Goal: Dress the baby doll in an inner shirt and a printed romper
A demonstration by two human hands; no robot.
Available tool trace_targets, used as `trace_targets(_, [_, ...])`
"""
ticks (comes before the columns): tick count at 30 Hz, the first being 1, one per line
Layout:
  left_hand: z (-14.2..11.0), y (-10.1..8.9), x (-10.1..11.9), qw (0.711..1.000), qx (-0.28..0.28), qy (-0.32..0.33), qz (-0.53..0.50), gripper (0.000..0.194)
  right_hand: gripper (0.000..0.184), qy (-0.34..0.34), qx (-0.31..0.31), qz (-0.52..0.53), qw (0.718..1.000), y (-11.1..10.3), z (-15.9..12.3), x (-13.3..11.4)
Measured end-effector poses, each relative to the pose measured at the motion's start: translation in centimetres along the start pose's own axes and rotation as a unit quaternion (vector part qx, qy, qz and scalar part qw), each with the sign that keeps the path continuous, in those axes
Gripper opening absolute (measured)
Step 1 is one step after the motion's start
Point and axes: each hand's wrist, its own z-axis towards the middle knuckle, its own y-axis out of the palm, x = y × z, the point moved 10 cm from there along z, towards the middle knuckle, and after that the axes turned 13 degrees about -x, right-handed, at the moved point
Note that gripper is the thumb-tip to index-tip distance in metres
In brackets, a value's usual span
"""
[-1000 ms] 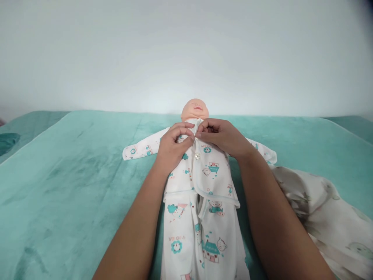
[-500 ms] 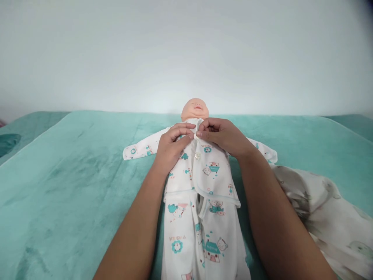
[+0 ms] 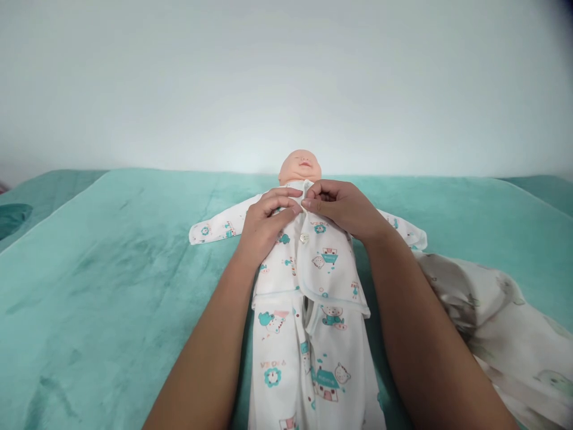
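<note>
A baby doll lies on its back, dressed in a white printed jacket and matching trousers. At the upper chest, my right hand pinches the edge of the jacket's front opening between thumb and fingers. My left hand rests over the other side of the chest, its thumb and fingertips closed on the cloth by the same opening. Just below the hands a pale button shows on the front. Whatever lies between the fingertips is mostly hidden.
A soft teal cover spreads under the doll. To the right, beside my forearm, lies a crumpled pale printed cloth. A plain white wall rises behind. Something darker teal sits at the far left edge.
Both hands stay at the jacket's upper opening; the fingertips have shifted only slightly. The doll and the cloth lie as before.
</note>
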Motion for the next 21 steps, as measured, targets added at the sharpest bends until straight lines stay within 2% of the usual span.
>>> trace_targets(6, [0.0, -0.1, -0.2, 1.0, 0.006, 0.004, -0.008, 0.011, 0.025, -0.018, 0.039, 0.01, 0.999, -0.6, 0.1, 0.1])
trace_targets(12, [0.0, -0.2, -0.3, 1.0, 0.015, -0.005, -0.009, 0.01, 0.021, -0.014, 0.067, 0.022, 0.997, -1.0, 0.1, 0.2])
trace_targets(15, [0.0, -0.3, -0.4, 1.0, 0.023, -0.008, -0.012, 0.01, 0.02, 0.0, 0.055, 0.024, 0.998, -0.9, 0.0, 0.4])
trace_targets(21, [0.0, -0.5, -0.9, 0.999, 0.036, -0.029, -0.011, 0.009, 0.015, 0.042, -0.009, 0.033, 0.999, -0.4, -0.3, 1.2])
